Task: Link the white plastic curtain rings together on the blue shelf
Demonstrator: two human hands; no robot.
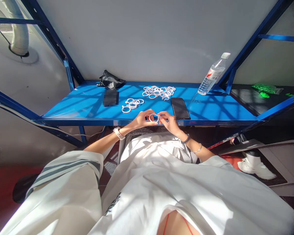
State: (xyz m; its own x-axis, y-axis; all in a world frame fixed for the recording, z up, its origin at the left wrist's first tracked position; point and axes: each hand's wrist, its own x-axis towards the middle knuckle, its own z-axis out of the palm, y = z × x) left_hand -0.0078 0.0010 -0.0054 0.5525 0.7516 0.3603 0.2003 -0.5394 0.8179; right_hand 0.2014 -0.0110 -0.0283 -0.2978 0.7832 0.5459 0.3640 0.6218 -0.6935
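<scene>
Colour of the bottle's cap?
White: the cap shows best in the head view.

From my end the feed is bright, lit hard from somewhere outside the view. Crossed shadows streak the blue surface (88, 109), and sun patches wash out folds of the white shirt (147, 189). I get the hands (142, 120) (170, 123) in fair focus. The wide lens stretches the edges, a pixelated block (111, 97) masks one spot, and the lower right corner looks dim and soft.
</scene>
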